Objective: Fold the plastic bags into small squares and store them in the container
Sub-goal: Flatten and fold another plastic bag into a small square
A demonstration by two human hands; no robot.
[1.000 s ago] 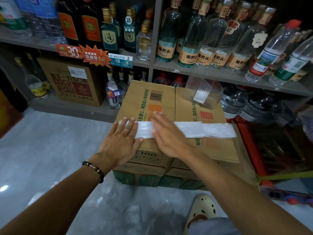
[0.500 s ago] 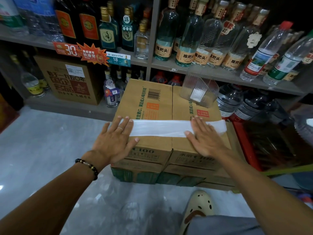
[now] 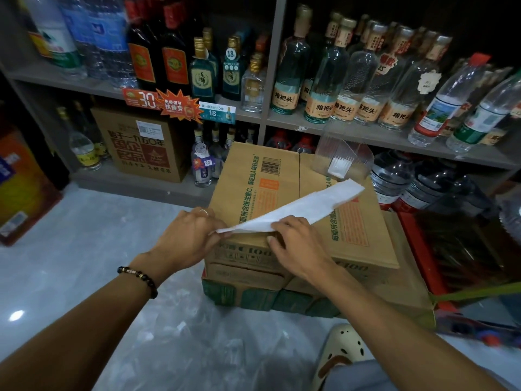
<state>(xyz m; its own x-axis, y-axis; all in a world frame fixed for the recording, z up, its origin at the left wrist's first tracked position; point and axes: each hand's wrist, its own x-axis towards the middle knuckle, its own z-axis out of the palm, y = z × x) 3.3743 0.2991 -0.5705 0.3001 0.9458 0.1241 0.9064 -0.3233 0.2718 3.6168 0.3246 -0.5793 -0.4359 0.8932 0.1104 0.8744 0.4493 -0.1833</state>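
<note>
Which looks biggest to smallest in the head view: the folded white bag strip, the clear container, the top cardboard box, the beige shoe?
1. Top cardboard box
2. Folded white bag strip
3. Clear container and beige shoe: they look alike, and the shoe is nearer and partly hidden, so unranked.

The plastic bag [image 3: 304, 206] lies on the cardboard box [image 3: 253, 176], the container [image 3: 342, 159] behind it.

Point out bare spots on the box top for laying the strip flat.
Free: cardboard box top right of the white folded bag, and left-centre by the barcode. Crowded: far right corner, clear container; near edge, left hand and right hand.
</note>
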